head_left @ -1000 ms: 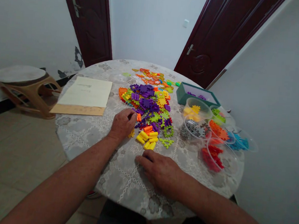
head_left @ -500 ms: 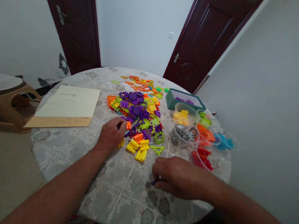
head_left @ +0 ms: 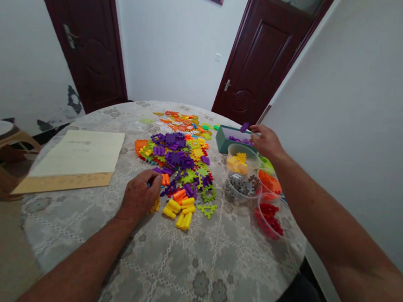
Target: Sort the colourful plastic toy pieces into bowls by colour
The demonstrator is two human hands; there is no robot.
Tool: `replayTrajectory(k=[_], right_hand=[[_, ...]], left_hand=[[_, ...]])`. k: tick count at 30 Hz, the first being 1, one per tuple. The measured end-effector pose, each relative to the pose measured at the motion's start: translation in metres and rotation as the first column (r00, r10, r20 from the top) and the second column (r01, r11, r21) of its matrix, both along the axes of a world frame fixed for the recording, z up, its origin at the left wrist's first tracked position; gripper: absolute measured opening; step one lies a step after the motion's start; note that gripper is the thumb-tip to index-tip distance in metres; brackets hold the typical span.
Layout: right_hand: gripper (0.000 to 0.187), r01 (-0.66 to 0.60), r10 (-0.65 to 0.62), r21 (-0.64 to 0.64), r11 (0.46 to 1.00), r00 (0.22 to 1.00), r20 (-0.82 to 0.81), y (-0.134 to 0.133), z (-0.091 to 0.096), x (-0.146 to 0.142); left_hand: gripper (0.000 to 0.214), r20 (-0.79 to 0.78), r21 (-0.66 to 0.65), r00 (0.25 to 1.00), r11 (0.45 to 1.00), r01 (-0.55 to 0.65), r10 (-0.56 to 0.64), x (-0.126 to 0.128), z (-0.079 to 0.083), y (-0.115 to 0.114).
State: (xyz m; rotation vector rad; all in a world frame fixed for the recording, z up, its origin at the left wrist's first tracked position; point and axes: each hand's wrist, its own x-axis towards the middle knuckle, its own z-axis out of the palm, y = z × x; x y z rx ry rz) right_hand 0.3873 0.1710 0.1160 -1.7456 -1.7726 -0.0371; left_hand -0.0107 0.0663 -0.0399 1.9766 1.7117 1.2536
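Above the green box (head_left: 222, 141), my right hand (head_left: 267, 141) pinches a purple plastic building piece (head_left: 245, 126) between its fingertips. More purple pieces (head_left: 235, 139) lie inside that box. My left hand (head_left: 139, 193) rests on the table at the near left edge of a mixed pile of building pieces (head_left: 175, 159). Its fingers are curled together, and a bit of blue shows by the thumb; what it holds is hidden. Orange tube pieces (head_left: 180, 196) and yellow tube pieces (head_left: 184, 220) lie just right of this hand, with a green triangular piece (head_left: 206, 210) beyond them.
Clear tubs of yellow (head_left: 238, 162), grey (head_left: 242, 184), orange (head_left: 269, 181) and red pieces (head_left: 269, 219) stand at the right, partly under my right forearm. Paper sheets (head_left: 79, 155) lie at left. Flat orange pieces (head_left: 179, 121) are spread at the back.
My right hand has moved from the table's near side up and away to the green box, carrying the purple piece. My left hand stays beside the pile. The view has tilted up slightly.
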Motion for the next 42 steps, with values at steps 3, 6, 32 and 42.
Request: replayTrajectory(k=[3, 6, 32, 42], right_hand=[[0.029, -0.102, 0.105, -0.035, 0.994, 0.988, 0.110, -0.035, -0.009, -0.027], [0.025, -0.285, 0.320, -0.184, 0.941, 0.924, 0.208, -0.087, -0.026, -0.067], [0.015, -0.297, 0.278, -0.260, 0.919, 0.955, -0.107, -0.157, -0.144, -0.114], [0.026, -0.189, 0.153, -0.243, 0.951, 0.976, -0.158, -0.161, -0.152, -0.119]], left_hand=[[0.025, 0.000, 0.003, 1.000, 1.000, -0.009, 0.009, 0.000, -0.002, 0.001], [0.025, 0.003, 0.011, 1.000, 1.000, -0.001, 0.001, 0.000, -0.004, 0.001], [0.023, 0.029, 0.004, 1.000, 1.000, -0.001, 0.001, 0.002, 0.000, -0.001], [0.025, 0.025, -0.014, 1.000, 1.000, -0.002, 0.003, 0.004, 0.003, -0.002]])
